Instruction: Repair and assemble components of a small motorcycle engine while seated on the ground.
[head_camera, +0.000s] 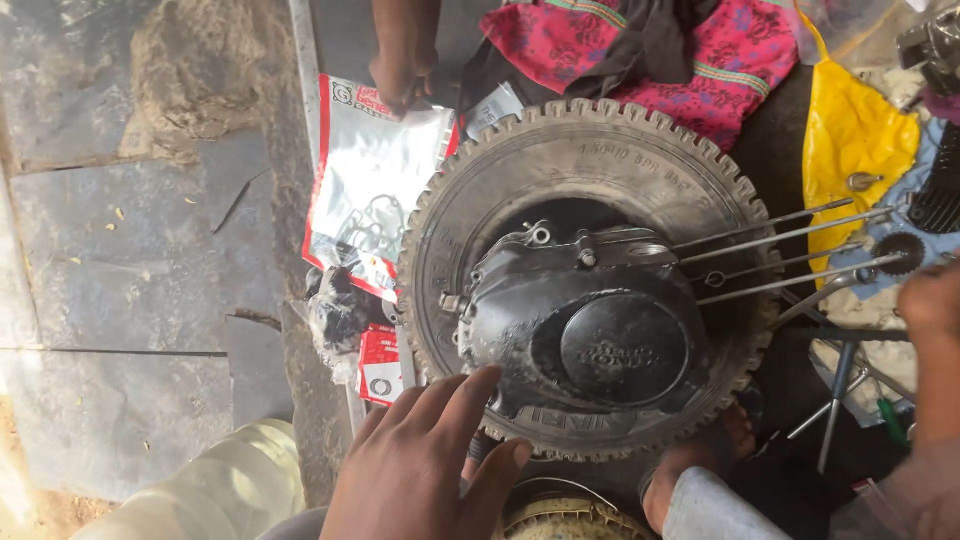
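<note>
A black engine block (585, 325) with a round side cover lies inside a knobbly tyre (590, 165) on the ground. My left hand (425, 465) is flat and open, fingertips touching the near left edge of the engine and tyre. Several long metal studs (790, 255) stick out of the engine to the right. My right hand (930, 300) is at the right edge, mostly cut off; what it holds is not visible.
Another person's hand (400, 80) rests on a clear plastic packet of gaskets (375, 185) at the back. A pink patterned cloth (640, 45) and a yellow bag (850, 140) lie behind the tyre. Tools and a sprocket (898, 250) are on the right. Stone slabs (120, 260) lie left.
</note>
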